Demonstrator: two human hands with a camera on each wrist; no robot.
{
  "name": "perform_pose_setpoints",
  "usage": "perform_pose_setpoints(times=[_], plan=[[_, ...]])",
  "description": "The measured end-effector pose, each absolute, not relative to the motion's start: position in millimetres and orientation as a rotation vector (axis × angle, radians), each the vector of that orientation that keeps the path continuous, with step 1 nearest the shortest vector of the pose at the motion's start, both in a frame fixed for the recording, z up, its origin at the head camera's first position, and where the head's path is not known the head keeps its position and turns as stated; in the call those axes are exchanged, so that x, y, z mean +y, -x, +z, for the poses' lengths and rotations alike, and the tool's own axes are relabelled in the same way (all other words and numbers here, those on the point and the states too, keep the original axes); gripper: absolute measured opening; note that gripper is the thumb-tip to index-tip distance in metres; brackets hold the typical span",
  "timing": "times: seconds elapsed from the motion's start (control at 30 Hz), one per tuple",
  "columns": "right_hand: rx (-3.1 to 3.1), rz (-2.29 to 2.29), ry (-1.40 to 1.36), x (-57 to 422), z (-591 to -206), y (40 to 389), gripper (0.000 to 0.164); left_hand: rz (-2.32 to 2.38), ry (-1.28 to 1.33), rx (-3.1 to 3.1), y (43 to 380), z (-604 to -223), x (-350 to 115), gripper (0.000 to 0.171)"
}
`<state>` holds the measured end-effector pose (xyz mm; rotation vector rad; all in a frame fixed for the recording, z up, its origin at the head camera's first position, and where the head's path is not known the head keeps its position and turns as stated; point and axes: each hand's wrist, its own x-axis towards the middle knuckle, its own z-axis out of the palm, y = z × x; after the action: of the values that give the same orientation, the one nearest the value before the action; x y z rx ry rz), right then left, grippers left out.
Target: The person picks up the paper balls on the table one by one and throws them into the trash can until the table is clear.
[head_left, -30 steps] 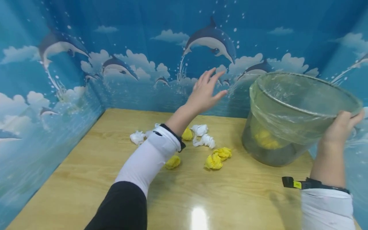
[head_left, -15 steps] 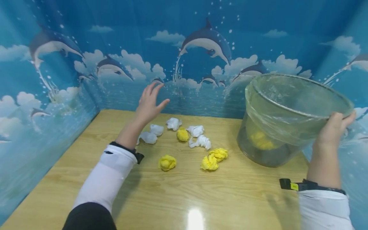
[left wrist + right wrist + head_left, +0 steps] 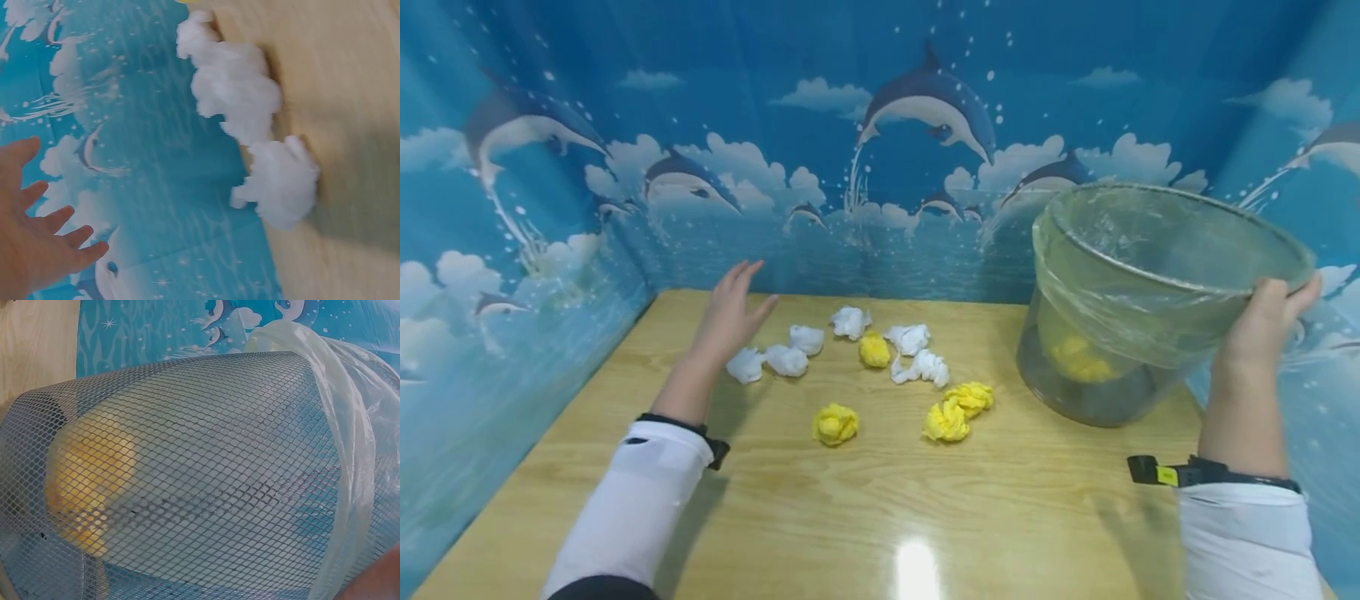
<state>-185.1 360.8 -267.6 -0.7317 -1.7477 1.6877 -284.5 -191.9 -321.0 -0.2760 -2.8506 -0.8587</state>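
Note:
My right hand (image 3: 1262, 329) grips the rim of a mesh wastebasket (image 3: 1078, 400), thumb and fingers closed on its edge. A pale green bin liner (image 3: 1120, 308) is folded over that rim. Through the mesh in the right wrist view, crumpled yellow paper (image 3: 94, 469) shows at the bottom. Over the left part of the table my left hand (image 3: 722, 321) hovers with fingers spread and nothing in it. Just right of it lie white crumpled paper balls, the nearest being a white paper ball (image 3: 746, 365). In the left wrist view a white paper ball (image 3: 281, 181) sits apart from the fingers.
More white paper (image 3: 921, 368) lies mid-table near a yellow paper ball (image 3: 874, 350). Closer to me are another yellow paper ball (image 3: 835, 424) and a yellow pair (image 3: 947, 422). A dolphin-print curtain (image 3: 760, 208) encloses the wooden table (image 3: 850, 517) at back and sides.
My left hand has swept left and lowered from the middle, uncovering the white paper balls beneath its arm. The right hand keeps its grip on the wastebasket's rim.

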Motion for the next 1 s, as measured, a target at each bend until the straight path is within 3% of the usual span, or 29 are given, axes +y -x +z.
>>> perform_pose_setpoints(times=[0.5,1.0], plan=[[-1.700,1.742,0.703,362.6,-264.3,185.4,0.065,-0.848,0.249,-2.991,286.0,-355.7,-213.8,0.085],[-1.698,1.752,0.632,361.5,-263.4,184.1,0.067,-0.684,0.289,-3.176,292.9,-377.3,-219.4,0.078]])
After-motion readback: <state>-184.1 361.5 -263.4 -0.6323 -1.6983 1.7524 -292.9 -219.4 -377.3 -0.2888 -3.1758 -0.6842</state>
